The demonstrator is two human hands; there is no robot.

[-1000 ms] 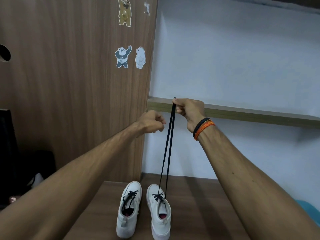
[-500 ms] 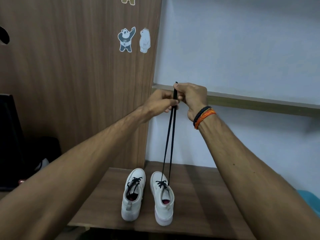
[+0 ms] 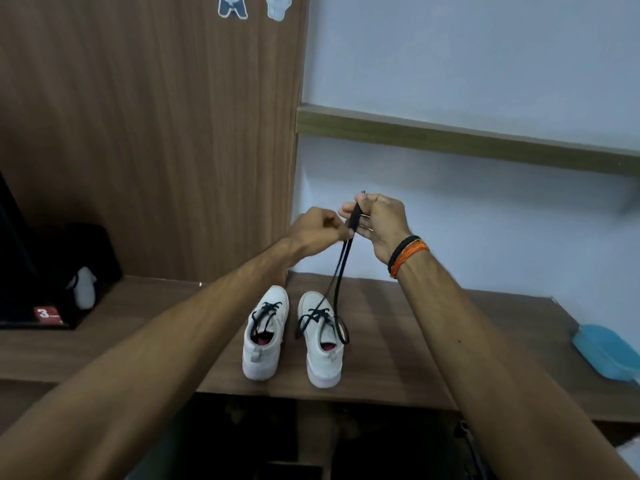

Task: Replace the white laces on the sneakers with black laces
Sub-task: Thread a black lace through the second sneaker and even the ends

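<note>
Above the desk [image 3: 433, 341], both hands meet on the black lace [image 3: 337, 275]: the right hand [image 3: 379, 223] pinches its two ends and the left hand [image 3: 317, 233] pinches the strands just below. The lace runs slack down to the right sneaker [image 3: 322, 344], which stands beside the left sneaker [image 3: 265, 337], already black-laced.

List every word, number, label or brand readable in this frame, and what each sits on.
"3" in white on a small red label, on the dark item at the left of the shelf; the smaller print beside it is too blurred to read.
Cartoon stickers on the wood panel: pictures only, no text visible.
White sneakers: no brand mark legible.
Blue container: no label visible.
</note>
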